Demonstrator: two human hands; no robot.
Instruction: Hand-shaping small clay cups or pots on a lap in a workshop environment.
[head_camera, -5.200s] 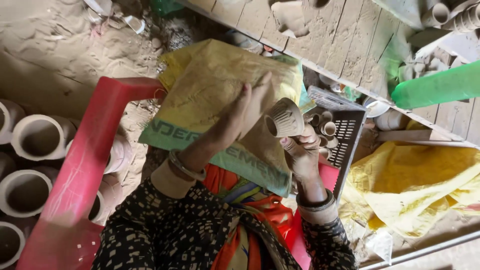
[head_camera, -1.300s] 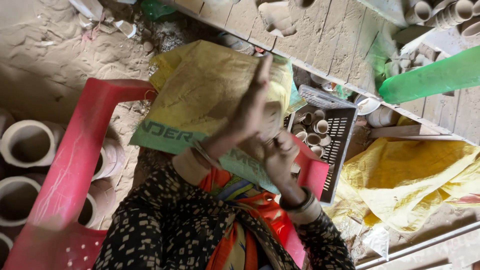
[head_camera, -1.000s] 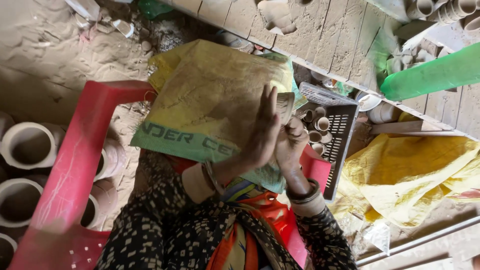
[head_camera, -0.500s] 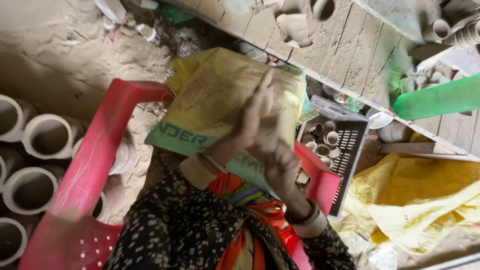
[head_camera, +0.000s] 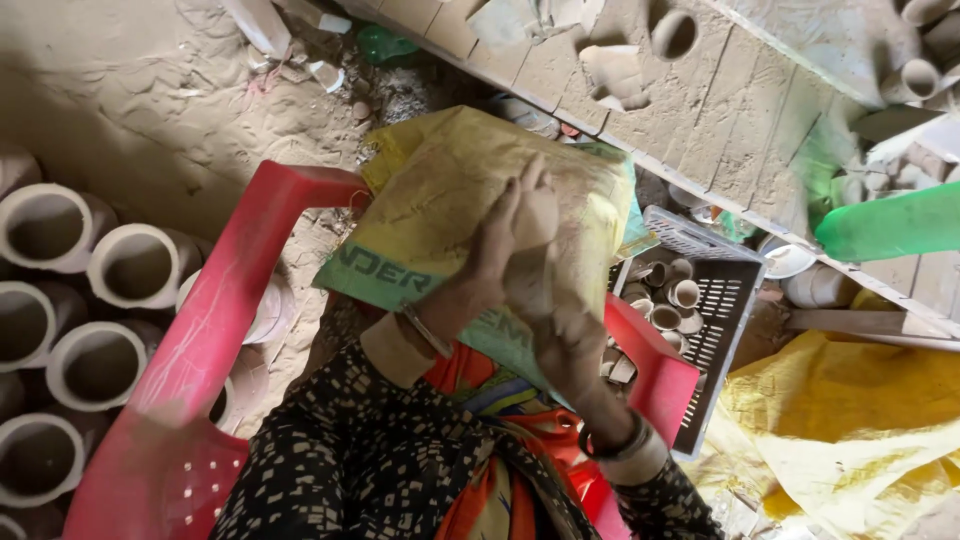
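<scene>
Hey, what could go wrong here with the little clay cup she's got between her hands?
The small clay cup is pressed between the left hand and right hand; too much squeeze might crack or dent it. If it slips, it could roll off the yellow sack on the lap onto the sandy floor.

A small pale clay cup (head_camera: 533, 215), dusty, pressed between both hands above the lap.

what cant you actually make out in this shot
- Head view: the small clay piece is mostly covered by the left hand and right hand; its shape cannot be told.
- The lap is hidden under the yellow sack.
- The crate holds small cups, partly hidden behind the red chair arm.
- The green object is blurred and cut off by the right edge.
</scene>
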